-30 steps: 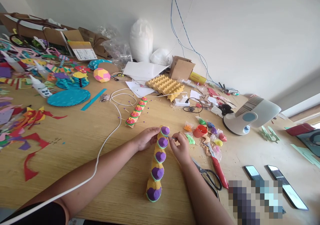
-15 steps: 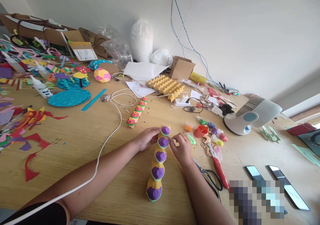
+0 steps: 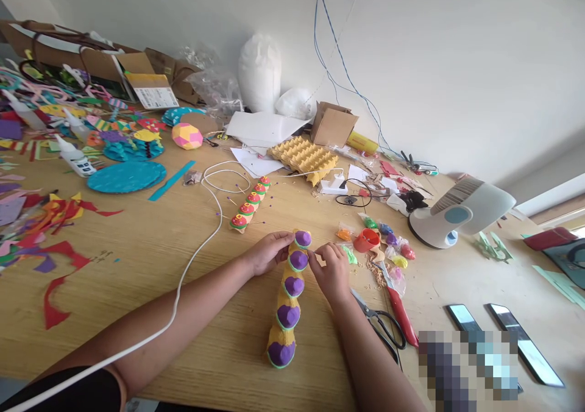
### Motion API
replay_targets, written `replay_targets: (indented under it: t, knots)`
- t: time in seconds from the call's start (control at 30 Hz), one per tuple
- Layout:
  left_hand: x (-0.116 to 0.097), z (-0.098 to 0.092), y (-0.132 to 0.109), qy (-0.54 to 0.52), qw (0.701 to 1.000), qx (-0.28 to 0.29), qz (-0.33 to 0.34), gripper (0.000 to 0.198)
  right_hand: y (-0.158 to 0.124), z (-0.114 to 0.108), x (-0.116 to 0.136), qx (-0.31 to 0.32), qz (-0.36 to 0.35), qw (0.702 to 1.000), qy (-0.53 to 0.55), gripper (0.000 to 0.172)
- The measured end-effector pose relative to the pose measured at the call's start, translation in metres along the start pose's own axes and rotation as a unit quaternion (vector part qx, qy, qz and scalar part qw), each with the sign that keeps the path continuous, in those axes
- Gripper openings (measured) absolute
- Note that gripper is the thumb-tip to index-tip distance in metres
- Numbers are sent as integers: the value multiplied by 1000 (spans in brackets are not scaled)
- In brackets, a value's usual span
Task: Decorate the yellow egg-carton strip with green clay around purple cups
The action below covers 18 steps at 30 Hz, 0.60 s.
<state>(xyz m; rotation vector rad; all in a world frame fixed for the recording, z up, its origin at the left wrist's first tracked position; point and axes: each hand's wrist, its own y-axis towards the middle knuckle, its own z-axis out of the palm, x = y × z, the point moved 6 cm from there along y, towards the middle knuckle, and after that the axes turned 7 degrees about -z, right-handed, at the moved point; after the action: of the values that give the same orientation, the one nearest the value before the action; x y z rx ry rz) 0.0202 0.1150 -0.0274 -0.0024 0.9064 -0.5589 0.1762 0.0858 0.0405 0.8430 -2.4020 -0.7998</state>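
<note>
A yellow egg-carton strip [image 3: 284, 302] with several purple caps edged in light green lies lengthwise before me. My left hand [image 3: 271, 252] grips the left side of its far end, fingers closed on it. On the right, my right hand [image 3: 329, 268] has thumb and forefinger pinched at the edge of the second purple cap; whatever lies between the fingertips is too small to make out. Beyond my left hand rests a finished-looking strip with red and green caps [image 3: 250, 205], with thin dark-tipped sticks at its sides.
Scissors [image 3: 388, 326] and a red-handled knife [image 3: 402, 317] lie right of my right forearm. Clay packets surround a red cup [image 3: 367, 239]. A white cable [image 3: 183, 278] crosses my left forearm. A fan [image 3: 461, 211] and two phones are farther right.
</note>
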Motion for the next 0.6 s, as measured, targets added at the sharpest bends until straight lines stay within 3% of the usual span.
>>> replay_targets:
  t: [0.3, 0.6]
  knots:
    - [1, 0, -1, 11, 1000, -7, -4, 34, 0, 6, -8, 16, 69, 995, 71, 26]
    - [0, 1, -1, 11, 1000, -4, -1, 33, -1, 9, -12, 23, 95, 991, 91, 28]
